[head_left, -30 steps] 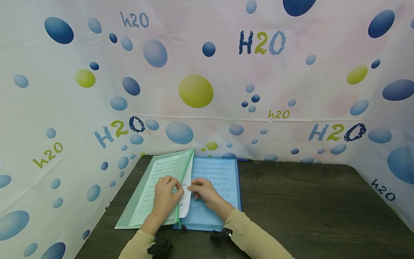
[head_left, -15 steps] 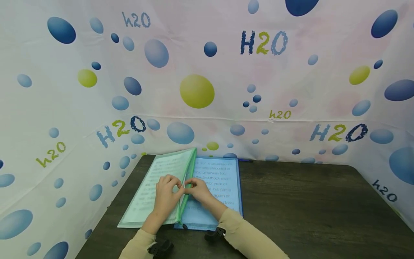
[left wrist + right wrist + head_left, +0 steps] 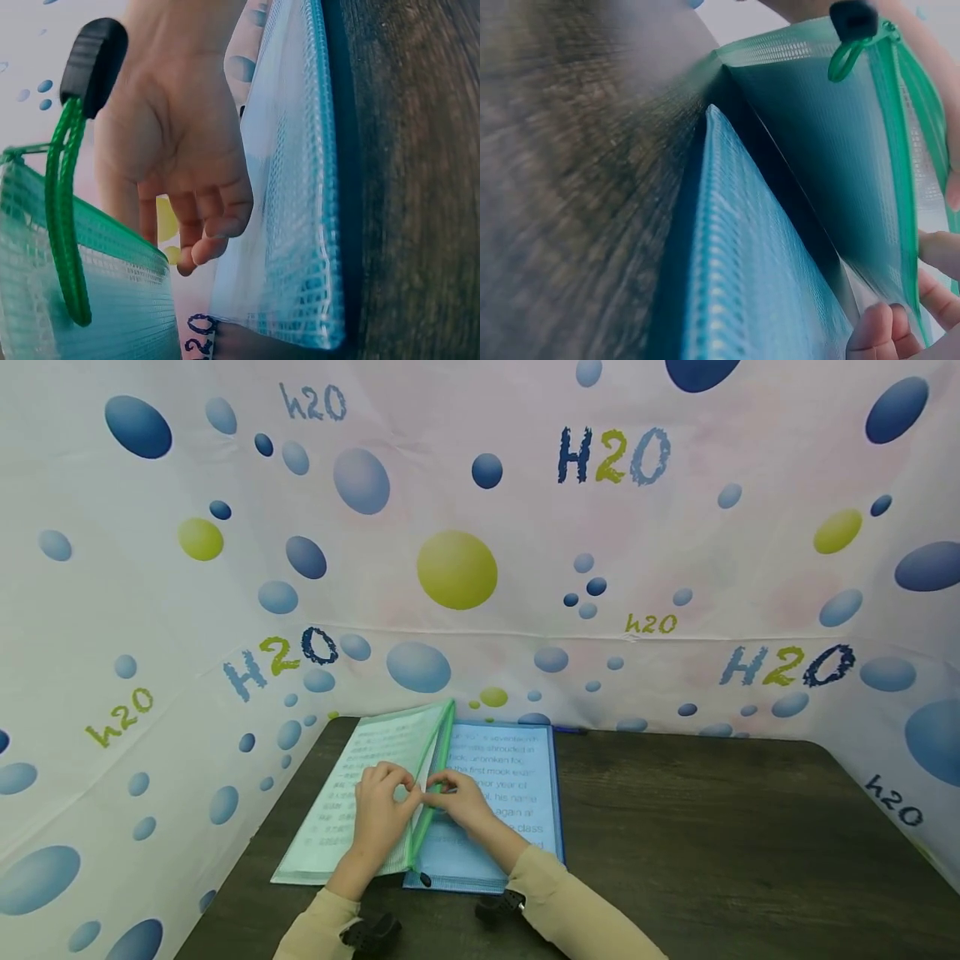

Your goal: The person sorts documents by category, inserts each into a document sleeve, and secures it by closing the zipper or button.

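A green mesh zip folder (image 3: 337,806) with printed sheets inside lies tilted over a blue mesh zip folder (image 3: 502,810). Its right side gapes between two green edges, and white paper shows in the slit. My left hand (image 3: 382,806) pinches the upper edge, thumb and forefinger forming a ring. Opposite it, my right hand (image 3: 461,802) pinches the other green edge, fingertips almost meeting the left ones. The right wrist view shows the right fingers (image 3: 881,330) at that edge. A black-tipped zipper pull (image 3: 94,67) hangs from the green folder's near corner.
Both folders lie on a dark wood-grain table (image 3: 690,843). A blue pen-like thing (image 3: 570,730) lies at the back edge beside the blue folder. Behind stands a white backdrop (image 3: 525,527) with coloured dots and H2O lettering. Wrist cameras (image 3: 371,933) sit under both sleeves.
The white paper that stuck out past the green folder's edge is now mostly covered. My right hand has moved slightly left and took hold of the green edge, drawing it up to the right.
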`<state>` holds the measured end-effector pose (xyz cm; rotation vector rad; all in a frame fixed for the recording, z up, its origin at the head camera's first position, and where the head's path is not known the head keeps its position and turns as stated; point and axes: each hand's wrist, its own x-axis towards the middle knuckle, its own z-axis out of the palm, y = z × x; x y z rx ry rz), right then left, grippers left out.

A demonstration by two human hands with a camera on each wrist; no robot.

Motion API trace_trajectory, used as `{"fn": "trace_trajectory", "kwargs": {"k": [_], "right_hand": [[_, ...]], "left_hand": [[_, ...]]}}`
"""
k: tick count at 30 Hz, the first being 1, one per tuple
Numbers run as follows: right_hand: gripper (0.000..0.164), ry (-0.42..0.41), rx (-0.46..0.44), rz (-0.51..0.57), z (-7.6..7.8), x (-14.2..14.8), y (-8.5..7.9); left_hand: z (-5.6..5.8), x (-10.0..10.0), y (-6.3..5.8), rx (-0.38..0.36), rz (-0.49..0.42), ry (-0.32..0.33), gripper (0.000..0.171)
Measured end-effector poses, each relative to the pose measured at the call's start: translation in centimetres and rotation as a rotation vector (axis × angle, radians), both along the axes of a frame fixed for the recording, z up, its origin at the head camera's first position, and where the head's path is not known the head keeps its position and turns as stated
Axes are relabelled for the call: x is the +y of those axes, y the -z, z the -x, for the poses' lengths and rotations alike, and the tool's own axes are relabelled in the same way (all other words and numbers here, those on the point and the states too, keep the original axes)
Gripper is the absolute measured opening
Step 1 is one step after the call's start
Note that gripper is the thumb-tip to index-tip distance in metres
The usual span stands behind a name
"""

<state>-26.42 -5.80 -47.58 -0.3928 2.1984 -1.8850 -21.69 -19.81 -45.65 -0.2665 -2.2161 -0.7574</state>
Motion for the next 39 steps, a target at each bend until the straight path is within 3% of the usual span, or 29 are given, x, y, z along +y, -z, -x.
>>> {"fn": "trace_trajectory", "kwargs": {"k": [6, 13, 18, 29, 39], "right_hand": [[0.030, 0.007, -0.069, 0.080, -0.7, 1.0, -0.5], [0.034, -0.012, -0.219, 0.241, -1.1, 1.8, -0.4], [0.036, -0.105, -0.313, 0.291, -1.8, 2.1, -0.6], [0.047, -0.389, -0.447, 0.287, -3.4, 2.5, -0.7], [0.044, -0.451, -0.502, 0.326, -4.3, 2.6, -1.0]], "left_hand": [[0.2, -0.3, 0.2, -0.028, -0.046, -0.019, 0.022], [0.5, -0.5, 0.4, -0.039, -0.128, -0.022, 0.019], [0.5, -0.6, 0.3, -0.090, -0.202, -0.017, 0.016], [0.6, -0.5, 0.3, -0.164, -0.334, 0.007, 0.013], [0.5, -0.6, 0.4, -0.197, -0.361, 0.000, 0.012]]}}
